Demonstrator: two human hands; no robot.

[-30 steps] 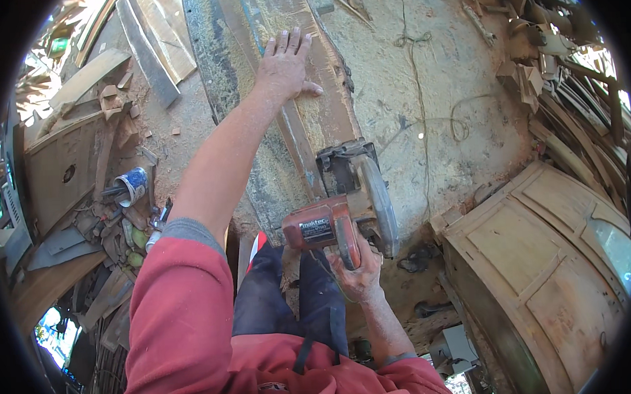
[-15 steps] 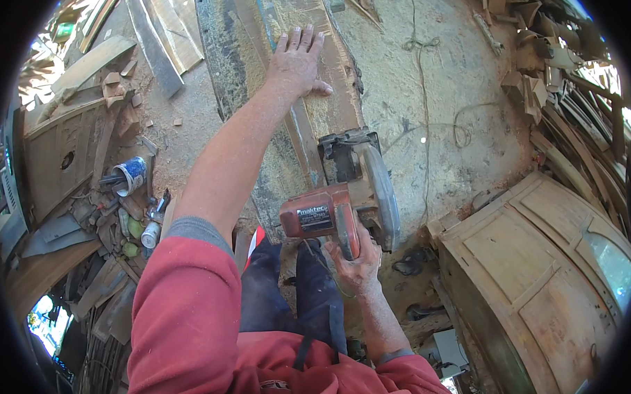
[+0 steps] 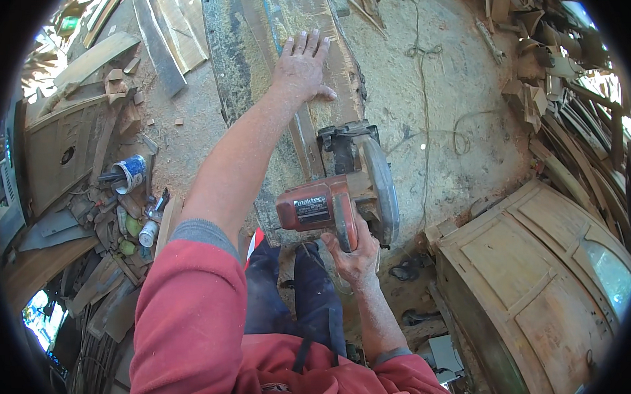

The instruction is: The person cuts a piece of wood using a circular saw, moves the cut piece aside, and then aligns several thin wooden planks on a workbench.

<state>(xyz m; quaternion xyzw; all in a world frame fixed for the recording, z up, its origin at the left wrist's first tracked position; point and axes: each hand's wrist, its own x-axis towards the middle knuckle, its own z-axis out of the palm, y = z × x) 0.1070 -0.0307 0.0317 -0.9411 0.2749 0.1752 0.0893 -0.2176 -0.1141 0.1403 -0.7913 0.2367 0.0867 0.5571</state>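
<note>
A red circular saw [image 3: 317, 205] with a clear-looking round guard sits over the near right edge of a long wooden plank [image 3: 335, 54]. My right hand [image 3: 358, 254] is wrapped round the saw's rear handle. The blade itself is hidden beneath the guard and base. Farther up, my left hand [image 3: 301, 69] lies flat on the plank with its fingers spread, holding no object. Under that plank is a wider, dark-edged slab [image 3: 231, 61] dusted with sawdust.
Offcuts, a blue-and-white can [image 3: 130, 174] and a white bottle [image 3: 148, 234] lie at left. Boards [image 3: 159, 46] rest at the far left. A thin cord [image 3: 423, 89] runs along the dusty floor at right. A panelled wooden cabinet [image 3: 534, 280] stands near right, with stacked scrap wood beyond.
The saw and my right hand have shifted very slightly away from me along the plank. My left hand keeps its place on the wood; the whole view has tilted a little.
</note>
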